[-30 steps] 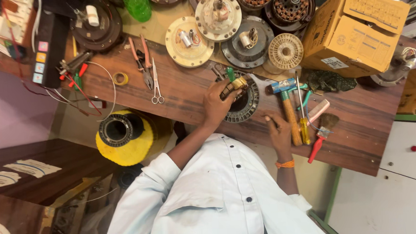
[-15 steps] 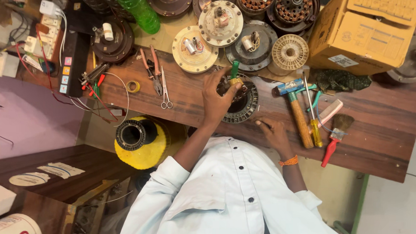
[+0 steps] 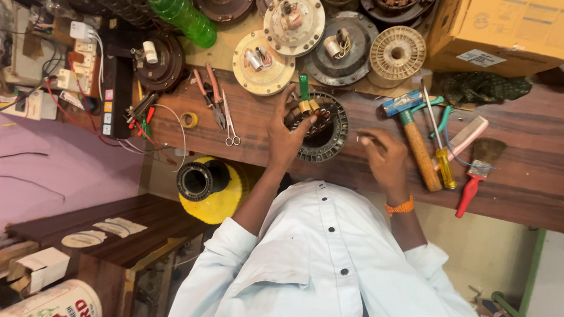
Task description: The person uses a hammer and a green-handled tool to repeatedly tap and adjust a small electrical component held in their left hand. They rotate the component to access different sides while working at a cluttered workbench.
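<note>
**A:** Nearest to us, the left hand [image 3: 284,136] curls its fingers over the inner rim of the round dark metal stator ring with copper windings [image 3: 329,138]; the ring lies flat on the brown wooden bench [image 3: 533,187], close to its near edge.

**B:** And the right hand [image 3: 385,156] sits just beside the ring, fingers pinched narrow; whether they hold a fine wire we cannot tell, it is too small.

**A:** We judge the near edge to be the first risk; a hard pull from the left hand could drag the ring off the bench towards the lap.

**B:** The windings worry us too; fingers pressing on the copper could nick or bend the strands.

**A:** A little farther, the green-handled tool [image 3: 304,86] rests against the ring's far side; a nudge could send it rolling.

**B:** To the right, the wooden-handled hammer with a blue head [image 3: 419,149] and the yellow-handled screwdriver [image 3: 443,166] lie near the right hand; a stray elbow might sweep them off.

**A:** Farthest, the cream round metal motor cover [image 3: 263,64] lies close behind; a sliding ring could knock it.
</note>
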The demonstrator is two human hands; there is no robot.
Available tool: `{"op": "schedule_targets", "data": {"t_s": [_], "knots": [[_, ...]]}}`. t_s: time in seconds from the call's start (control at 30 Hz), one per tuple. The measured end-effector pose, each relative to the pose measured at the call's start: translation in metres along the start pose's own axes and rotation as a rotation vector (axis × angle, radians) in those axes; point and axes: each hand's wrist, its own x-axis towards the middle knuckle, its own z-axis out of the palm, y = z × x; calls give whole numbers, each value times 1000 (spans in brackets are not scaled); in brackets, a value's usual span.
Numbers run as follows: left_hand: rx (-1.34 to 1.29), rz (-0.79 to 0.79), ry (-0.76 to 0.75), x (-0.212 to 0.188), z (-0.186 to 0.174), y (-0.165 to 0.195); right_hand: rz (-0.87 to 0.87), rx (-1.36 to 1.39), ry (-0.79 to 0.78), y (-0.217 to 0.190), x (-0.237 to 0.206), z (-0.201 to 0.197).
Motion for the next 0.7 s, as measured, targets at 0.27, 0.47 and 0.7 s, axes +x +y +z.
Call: {"op": "schedule_targets", "data": {"t_s": [0.27, 0.47, 0.7], "knots": [[168, 39, 49, -1, -3, -30, 115, -46, -350, -16, 13, 72], [-11, -162, 33, 3, -2, -39, 577, 574, -394, 24, 3, 50], [41, -162, -56, 5, -7, -40, 120, 93, -339, 6, 50, 0]]}}
